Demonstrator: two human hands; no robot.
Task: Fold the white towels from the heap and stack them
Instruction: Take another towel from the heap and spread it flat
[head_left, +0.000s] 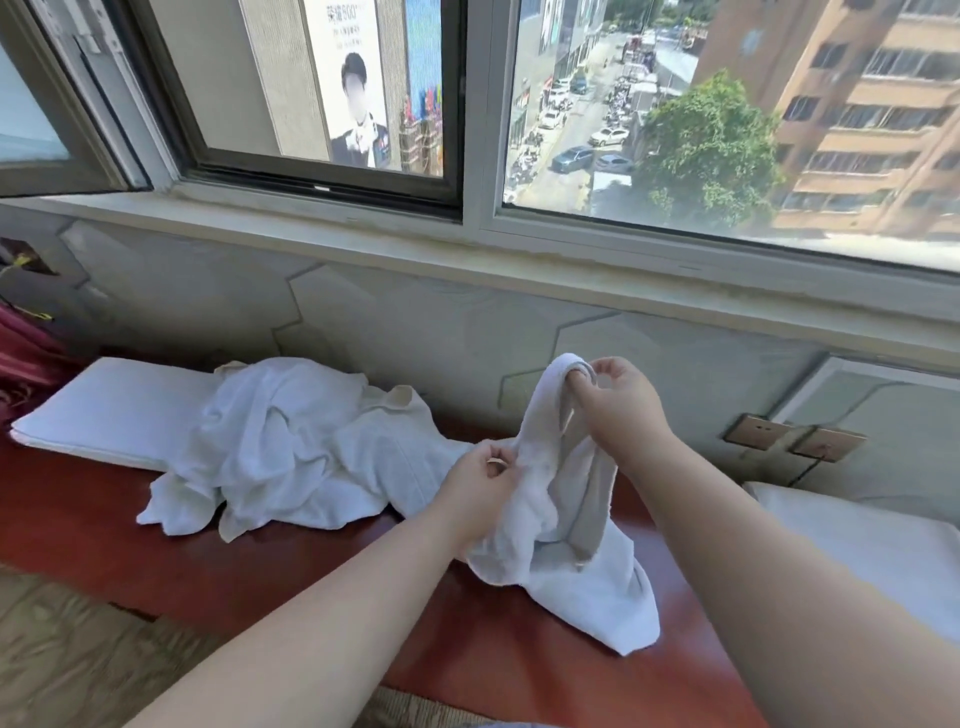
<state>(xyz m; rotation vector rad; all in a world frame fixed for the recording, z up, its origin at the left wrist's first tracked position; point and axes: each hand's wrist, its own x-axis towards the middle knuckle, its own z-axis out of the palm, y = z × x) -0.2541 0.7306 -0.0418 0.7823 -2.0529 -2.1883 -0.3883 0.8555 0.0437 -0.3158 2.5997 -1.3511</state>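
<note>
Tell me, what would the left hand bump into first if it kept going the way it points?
The left hand points up and to the right, straight into the white towel its fingers pinch. Past that, probably the right hand, though depth is unclear.

The heap hides the flat white pad's right end.

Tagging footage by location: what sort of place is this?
Probably a hotel room, several floors up: a heap of white towels on a red-brown bench, a window overlooking a street, and wall sockets beside what looks like white bedding.
</note>
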